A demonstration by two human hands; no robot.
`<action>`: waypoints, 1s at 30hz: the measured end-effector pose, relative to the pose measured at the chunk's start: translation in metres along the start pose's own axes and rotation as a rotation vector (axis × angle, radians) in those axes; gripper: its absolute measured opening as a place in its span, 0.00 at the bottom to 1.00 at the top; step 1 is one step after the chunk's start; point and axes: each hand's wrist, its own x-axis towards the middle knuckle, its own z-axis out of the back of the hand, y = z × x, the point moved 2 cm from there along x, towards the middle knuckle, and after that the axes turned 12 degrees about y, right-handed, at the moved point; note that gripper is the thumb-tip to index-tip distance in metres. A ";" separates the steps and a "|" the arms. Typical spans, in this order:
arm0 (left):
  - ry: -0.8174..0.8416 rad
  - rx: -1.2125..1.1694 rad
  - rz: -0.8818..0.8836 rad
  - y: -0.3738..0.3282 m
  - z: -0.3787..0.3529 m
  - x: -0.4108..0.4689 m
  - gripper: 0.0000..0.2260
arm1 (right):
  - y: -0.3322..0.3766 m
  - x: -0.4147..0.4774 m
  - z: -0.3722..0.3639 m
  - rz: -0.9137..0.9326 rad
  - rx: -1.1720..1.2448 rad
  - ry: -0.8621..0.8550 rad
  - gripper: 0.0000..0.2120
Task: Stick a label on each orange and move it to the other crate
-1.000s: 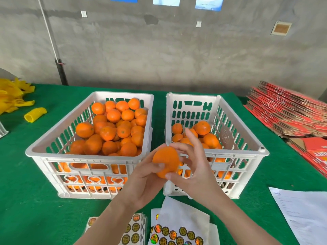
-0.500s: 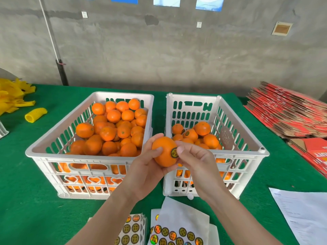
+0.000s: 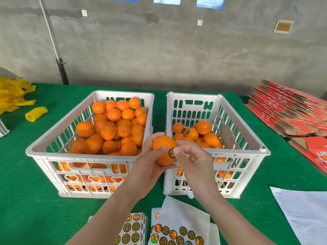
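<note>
The left crate (image 3: 53, 154) is heaped with unlabelled oranges, while the right crate (image 3: 247, 153) holds far fewer, some showing labels, so most of the job looks undone. At frame centre, above the gap between the crates, the orange (image 3: 162, 149) sits clasped in the left grip (image 3: 146, 167). Its label (image 3: 171, 152) is on. The right grip (image 3: 192, 160) curls beside it, holding nothing, thumb tip touching the label's edge.
</note>
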 end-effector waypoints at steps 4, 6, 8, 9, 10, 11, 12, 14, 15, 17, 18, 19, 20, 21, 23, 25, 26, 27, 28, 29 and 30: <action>-0.011 0.019 -0.021 0.001 -0.005 0.000 0.19 | -0.004 -0.001 -0.004 -0.045 0.196 -0.089 0.08; -0.023 0.040 -0.038 0.001 -0.007 0.000 0.20 | -0.006 -0.001 -0.007 -0.053 0.235 -0.136 0.08; -0.027 0.067 -0.065 0.001 -0.010 0.000 0.19 | -0.008 -0.002 -0.010 -0.044 0.242 -0.183 0.07; -0.024 0.088 -0.080 0.001 -0.011 -0.001 0.18 | -0.010 -0.002 -0.011 -0.042 0.246 -0.206 0.06; -0.020 0.113 -0.093 0.002 -0.013 -0.001 0.18 | -0.011 -0.003 -0.013 -0.042 0.253 -0.229 0.05; -0.018 0.135 -0.106 0.002 -0.015 -0.001 0.18 | -0.013 -0.003 -0.015 -0.042 0.266 -0.250 0.05; -0.017 0.158 -0.118 0.002 -0.016 -0.001 0.17 | -0.013 -0.003 -0.016 -0.038 0.282 -0.266 0.04; -0.018 0.207 -0.139 0.002 -0.017 -0.001 0.18 | -0.013 -0.002 -0.018 -0.025 0.300 -0.283 0.04; -0.019 0.224 -0.144 0.001 -0.016 -0.001 0.19 | -0.013 -0.002 -0.018 -0.024 0.302 -0.284 0.04; -0.012 0.234 -0.143 0.000 -0.014 -0.002 0.19 | -0.015 -0.003 -0.019 -0.029 0.298 -0.274 0.04; -0.004 0.232 -0.136 -0.001 -0.012 -0.001 0.19 | -0.015 -0.004 -0.020 -0.033 0.294 -0.269 0.03; 0.004 0.232 -0.126 -0.002 -0.011 -0.002 0.19 | -0.016 -0.006 -0.020 -0.032 0.290 -0.270 0.03; 0.011 0.229 -0.115 -0.002 -0.010 -0.002 0.19 | -0.016 -0.007 -0.019 -0.022 0.290 -0.271 0.03; 0.015 0.219 -0.106 -0.003 -0.009 -0.002 0.18 | -0.016 -0.008 -0.019 -0.008 0.301 -0.270 0.06; 0.016 0.180 -0.083 -0.004 -0.005 -0.003 0.18 | -0.016 -0.007 -0.017 -0.004 0.328 -0.252 0.14; 0.016 0.175 -0.050 -0.006 0.000 -0.004 0.17 | -0.017 -0.007 -0.017 0.005 0.276 -0.197 0.17; 0.017 0.185 -0.024 -0.007 0.002 -0.005 0.17 | -0.018 -0.008 -0.018 0.038 0.218 -0.151 0.16; 0.018 0.201 0.002 -0.009 0.003 -0.004 0.18 | -0.018 -0.010 -0.020 0.083 0.149 -0.091 0.16; 0.021 0.216 0.022 -0.011 0.005 -0.004 0.18 | -0.017 -0.011 -0.023 0.124 0.079 -0.018 0.16; 0.021 0.231 0.034 -0.013 0.007 -0.002 0.18 | -0.017 -0.012 -0.027 0.154 0.019 0.056 0.19; 0.011 0.248 0.047 -0.016 0.008 -0.001 0.18 | -0.017 -0.011 -0.030 0.177 -0.041 0.116 0.23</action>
